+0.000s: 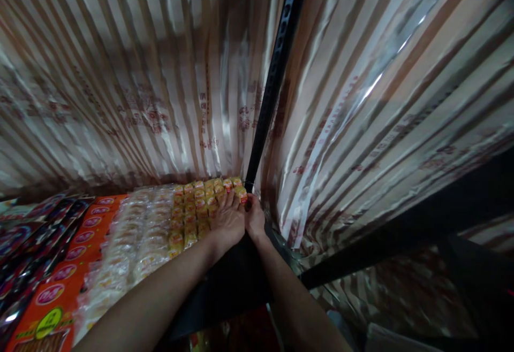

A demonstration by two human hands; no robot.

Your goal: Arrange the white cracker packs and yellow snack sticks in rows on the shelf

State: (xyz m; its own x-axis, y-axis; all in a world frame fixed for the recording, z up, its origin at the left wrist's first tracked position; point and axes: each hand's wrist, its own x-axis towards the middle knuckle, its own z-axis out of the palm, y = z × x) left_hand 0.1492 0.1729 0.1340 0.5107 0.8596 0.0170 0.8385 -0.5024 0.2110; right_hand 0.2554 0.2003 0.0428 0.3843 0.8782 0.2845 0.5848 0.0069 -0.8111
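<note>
Small yellow wrapped packets (189,217) stand in tight rows on a dark shelf. My left hand (229,219) lies over the right end of these rows, fingers stretched out and resting on the packets. Close beside it, my right hand (254,215) is at the shelf corner with its fingers curled in toward the thumb. One yellow and red packet (241,193) sits between the left fingertips and the right fingertips. Whatever the right fingers pinch is too small and dark to make out.
Left of the yellow rows lie clear-wrapped pale packets (150,223), orange packs (76,253) and dark shiny packs (38,250). A black perforated post (273,79) rises at the corner. Striped, printed plastic sheeting (160,74) hangs behind. A dark rail (385,229) runs at right.
</note>
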